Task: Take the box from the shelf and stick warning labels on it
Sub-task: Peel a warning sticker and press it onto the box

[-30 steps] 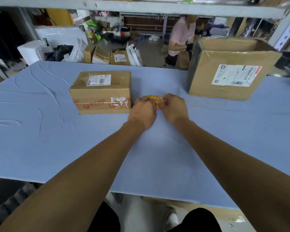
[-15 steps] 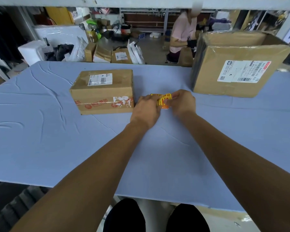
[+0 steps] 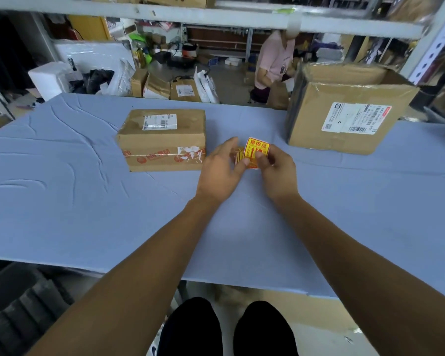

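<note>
Up off the tabletop come both hands, and the yellow-and-red warning label point(image 3: 257, 149) that was half hidden between the knuckles a moment ago now stands clear, face toward the camera. Right hand point(image 3: 276, 172) pinches it by the lower edge, thumb on the front, while the left hand point(image 3: 220, 173) has its fingers closed on the stack of remaining labels point(image 3: 239, 155) just behind and to the left. That looks like one sticker peeled, or nearly peeled, free of its stack; whether the backing has fully parted I cannot tell from here. Target is close: the small taped cardboard box point(image 3: 162, 140) sits on the blue table point(image 3: 62, 191) just left of the hands, not touching them, shipping label on top, red printed tape around its front. No warning label shows on it yet. Larger cardboard box point(image 3: 344, 111) waits on the far right, well apart. Next job, by my reading, is carrying the sticker left and pressing it flat onto a bare face of the small box.
</note>
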Demonstrator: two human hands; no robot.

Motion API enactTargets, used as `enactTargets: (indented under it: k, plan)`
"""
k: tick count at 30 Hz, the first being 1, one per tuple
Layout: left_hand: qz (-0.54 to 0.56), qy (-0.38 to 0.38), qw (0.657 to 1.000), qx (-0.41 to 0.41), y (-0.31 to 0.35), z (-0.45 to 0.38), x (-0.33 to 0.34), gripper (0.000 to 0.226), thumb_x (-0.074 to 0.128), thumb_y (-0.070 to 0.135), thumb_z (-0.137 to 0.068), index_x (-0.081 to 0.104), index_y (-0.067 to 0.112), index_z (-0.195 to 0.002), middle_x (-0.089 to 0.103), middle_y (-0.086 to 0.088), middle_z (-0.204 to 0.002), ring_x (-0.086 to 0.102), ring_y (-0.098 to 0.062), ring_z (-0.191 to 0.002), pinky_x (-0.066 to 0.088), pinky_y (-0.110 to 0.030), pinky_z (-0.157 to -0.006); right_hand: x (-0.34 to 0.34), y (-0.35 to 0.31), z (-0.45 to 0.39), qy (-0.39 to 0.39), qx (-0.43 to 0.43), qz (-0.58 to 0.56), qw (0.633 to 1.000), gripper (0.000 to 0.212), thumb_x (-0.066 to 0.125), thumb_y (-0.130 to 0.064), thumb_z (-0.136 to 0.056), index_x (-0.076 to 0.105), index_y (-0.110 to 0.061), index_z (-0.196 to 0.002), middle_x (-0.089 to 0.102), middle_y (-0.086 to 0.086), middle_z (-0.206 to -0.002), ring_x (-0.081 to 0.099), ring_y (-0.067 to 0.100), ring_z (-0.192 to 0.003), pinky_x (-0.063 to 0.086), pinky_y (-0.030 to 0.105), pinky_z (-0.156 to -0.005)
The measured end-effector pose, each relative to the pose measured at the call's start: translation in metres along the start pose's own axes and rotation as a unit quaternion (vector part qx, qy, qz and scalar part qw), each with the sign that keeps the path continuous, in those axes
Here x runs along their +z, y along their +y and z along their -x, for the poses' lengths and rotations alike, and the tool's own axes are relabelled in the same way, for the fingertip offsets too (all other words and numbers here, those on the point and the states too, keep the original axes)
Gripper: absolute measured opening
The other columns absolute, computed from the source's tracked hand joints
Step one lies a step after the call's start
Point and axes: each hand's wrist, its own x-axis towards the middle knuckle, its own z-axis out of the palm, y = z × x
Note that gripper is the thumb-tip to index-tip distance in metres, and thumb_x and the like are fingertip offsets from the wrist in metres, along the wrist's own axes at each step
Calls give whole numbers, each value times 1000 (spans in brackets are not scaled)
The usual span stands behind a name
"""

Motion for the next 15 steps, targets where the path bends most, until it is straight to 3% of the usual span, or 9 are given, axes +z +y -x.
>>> enactTargets:
  k: [3, 6, 8, 10, 13, 15]
  plan:
    - [203, 39, 975, -83, 3, 17, -12, 25, 70, 9, -88, 65, 8, -112, 73, -2, -93, 68, 2, -81, 54, -19, -83, 11, -14, 26, -63, -1, -68, 996, 17, 62, -18, -90, 70, -7, -101, 68, 0, -81, 58, 10, -75, 47, 28, -72]
    - [266, 108, 950, -126, 3, 40, -30, 15, 68, -2, -85, 68, 13, -84, 68, 10, -64, 61, 1, -57, 52, -24, -67, 24, -32, 46, -85, 3, -75, 994, 13, 61, -26, -82, 63, -13, -81, 63, 17, -73, 52, 19, -70, 44, 37, -66]
    - [265, 138, 944, -142, 0, 56, -45, 25, 69, 2, -82, 65, 26, -74, 64, 16, -55, 58, -2, -58, 50, -29, -68, 34, -42, 54, -92, 6, -84, 992, 13, 58, -21, -86, 58, -19, -73, 54, 3, -65, 45, 16, -63, 39, 32, -64]
    - [255, 146, 946, -141, -2, 72, -60, 26, 68, 7, -81, 63, 30, -70, 61, 13, -58, 57, -11, -64, 48, -35, -71, 42, -51, 64, -89, -11, -77, 993, 14, 58, -15, -91, 59, -14, -77, 53, -4, -64, 47, 10, -60, 40, 28, -64]
    - [237, 144, 951, -135, -6, 95, -77, 26, 65, 5, -81, 56, 28, -73, 55, 12, -65, 54, -16, -71, 48, -36, -72, 50, -57, 84, -78, -28, -74, 994, 11, 61, -6, -90, 62, -14, -83, 61, -3, -69, 54, -4, -57, 43, 12, -59]
    - [226, 139, 956, -128, -7, 104, -83, 27, 64, 3, -83, 53, 27, -74, 53, 12, -69, 52, -16, -73, 46, -34, -71, 51, -57, 93, -86, -30, -70, 993, 13, 60, -4, -90, 63, -14, -83, 62, 2, -70, 55, -4, -55, 43, 10, -57]
